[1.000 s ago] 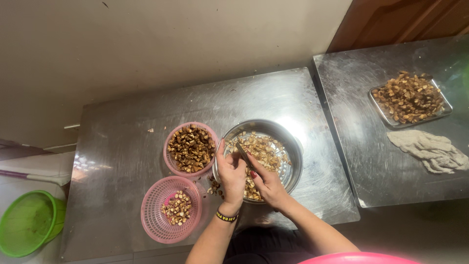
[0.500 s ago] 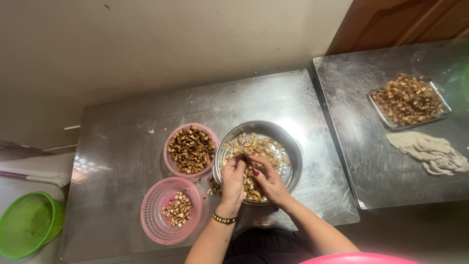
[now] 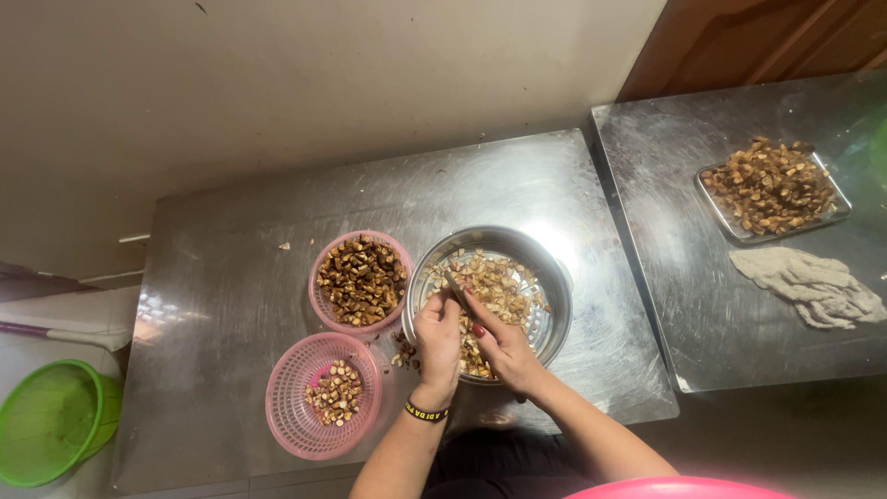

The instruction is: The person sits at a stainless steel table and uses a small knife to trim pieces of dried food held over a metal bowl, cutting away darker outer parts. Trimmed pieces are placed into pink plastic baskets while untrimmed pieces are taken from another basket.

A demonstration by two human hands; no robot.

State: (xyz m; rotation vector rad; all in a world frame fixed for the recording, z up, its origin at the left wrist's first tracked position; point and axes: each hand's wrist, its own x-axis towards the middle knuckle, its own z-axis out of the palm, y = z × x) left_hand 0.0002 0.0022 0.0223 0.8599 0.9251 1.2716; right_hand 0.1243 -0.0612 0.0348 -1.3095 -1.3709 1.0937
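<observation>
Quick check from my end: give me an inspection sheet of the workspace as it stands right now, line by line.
Surface: steel table, scuffed, a few crumbs near the bowl; second steel table butted to its right.
Job's things: metal bowl of chopped brown pieces; upper pink basket full of darker pieces; lower pink basket with a small pile.
Clutter: metal tray heaped with pieces and a grey cloth on the second table.
Hands: left hand and right hand close together over the bowl, working a small piece with a thin blade; which hand holds it is unclear.
Cables: nothing seen.
Surroundings: plain wall, green basket low at left, wooden door at upper right.
</observation>
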